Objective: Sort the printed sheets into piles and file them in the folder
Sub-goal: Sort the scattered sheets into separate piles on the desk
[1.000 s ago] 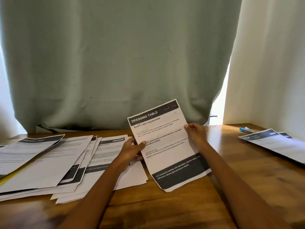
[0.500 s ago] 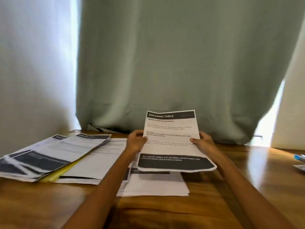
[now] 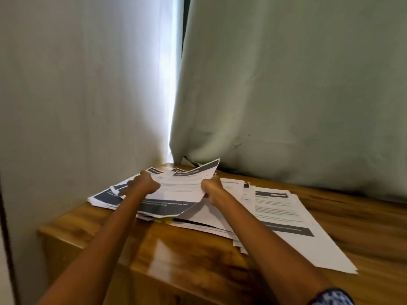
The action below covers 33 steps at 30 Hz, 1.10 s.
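I hold a printed sheet headed "DRESSING TABLE" low over the pile at the table's far left corner. My left hand grips its left edge and my right hand grips its right edge. Under it lies a pile of printed sheets with dark header bands. A yellow folder edge peeks out beneath that pile. A second spread of printed sheets lies to the right on the wooden table.
A pale wall stands close on the left and a green curtain hangs behind the table. The table's left edge and front corner are near the pile.
The view has swung left. Both hands have carried the sheet left and lowered it from upright to nearly flat over the left pile.
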Each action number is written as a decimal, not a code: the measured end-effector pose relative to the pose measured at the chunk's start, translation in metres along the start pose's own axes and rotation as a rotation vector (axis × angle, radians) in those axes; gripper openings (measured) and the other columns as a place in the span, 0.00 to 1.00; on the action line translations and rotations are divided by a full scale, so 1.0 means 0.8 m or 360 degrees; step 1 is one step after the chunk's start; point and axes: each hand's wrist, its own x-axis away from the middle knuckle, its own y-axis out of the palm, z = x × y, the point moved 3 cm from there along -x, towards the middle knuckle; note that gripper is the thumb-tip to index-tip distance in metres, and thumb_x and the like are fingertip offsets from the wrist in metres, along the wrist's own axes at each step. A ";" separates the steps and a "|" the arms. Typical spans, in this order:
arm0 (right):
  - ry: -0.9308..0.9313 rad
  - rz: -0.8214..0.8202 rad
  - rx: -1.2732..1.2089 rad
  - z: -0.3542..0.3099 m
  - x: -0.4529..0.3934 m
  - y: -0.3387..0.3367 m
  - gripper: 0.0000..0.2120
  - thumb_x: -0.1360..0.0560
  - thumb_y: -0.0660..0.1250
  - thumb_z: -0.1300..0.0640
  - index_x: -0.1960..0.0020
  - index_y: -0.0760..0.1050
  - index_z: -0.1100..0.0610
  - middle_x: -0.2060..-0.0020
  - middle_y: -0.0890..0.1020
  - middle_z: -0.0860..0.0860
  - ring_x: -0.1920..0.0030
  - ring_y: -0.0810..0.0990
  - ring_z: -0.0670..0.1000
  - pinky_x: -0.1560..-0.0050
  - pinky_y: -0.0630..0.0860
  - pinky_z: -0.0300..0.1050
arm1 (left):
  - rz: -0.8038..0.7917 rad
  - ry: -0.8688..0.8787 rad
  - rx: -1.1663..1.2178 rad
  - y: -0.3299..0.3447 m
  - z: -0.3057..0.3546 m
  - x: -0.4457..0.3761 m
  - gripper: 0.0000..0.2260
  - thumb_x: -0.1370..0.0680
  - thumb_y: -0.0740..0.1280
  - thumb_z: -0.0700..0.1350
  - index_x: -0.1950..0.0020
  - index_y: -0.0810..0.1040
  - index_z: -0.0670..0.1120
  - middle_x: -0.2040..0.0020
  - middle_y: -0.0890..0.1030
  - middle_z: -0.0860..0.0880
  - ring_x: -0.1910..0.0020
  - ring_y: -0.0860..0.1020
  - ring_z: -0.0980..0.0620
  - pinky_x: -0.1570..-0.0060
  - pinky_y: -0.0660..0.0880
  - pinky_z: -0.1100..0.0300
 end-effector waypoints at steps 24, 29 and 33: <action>0.0016 -0.0231 0.0384 -0.016 0.028 0.134 0.42 0.24 0.65 0.60 0.24 0.36 0.57 0.27 0.59 0.59 0.30 0.63 0.59 0.34 0.70 0.50 | 0.0663 -0.0363 0.0750 -0.017 -0.062 -0.001 0.21 0.25 0.68 0.37 0.33 0.68 0.46 0.31 0.62 0.40 0.31 0.58 0.40 0.36 0.62 0.41; 0.0107 -0.0112 0.0141 -0.018 0.014 0.118 0.45 0.27 0.67 0.60 0.24 0.38 0.57 0.25 0.50 0.59 0.26 0.56 0.60 0.30 0.63 0.55 | 0.0623 -0.0381 0.0878 -0.016 -0.059 0.002 0.21 0.25 0.67 0.36 0.34 0.68 0.46 0.30 0.61 0.41 0.30 0.58 0.41 0.36 0.63 0.42; 0.0259 -0.0139 -0.0471 -0.012 0.014 0.111 0.39 0.28 0.66 0.69 0.25 0.47 0.57 0.34 0.69 0.61 0.39 0.74 0.60 0.44 0.77 0.53 | 0.0641 -0.0358 0.0933 -0.012 -0.053 0.002 0.21 0.25 0.66 0.34 0.34 0.69 0.44 0.30 0.60 0.40 0.31 0.59 0.39 0.34 0.62 0.46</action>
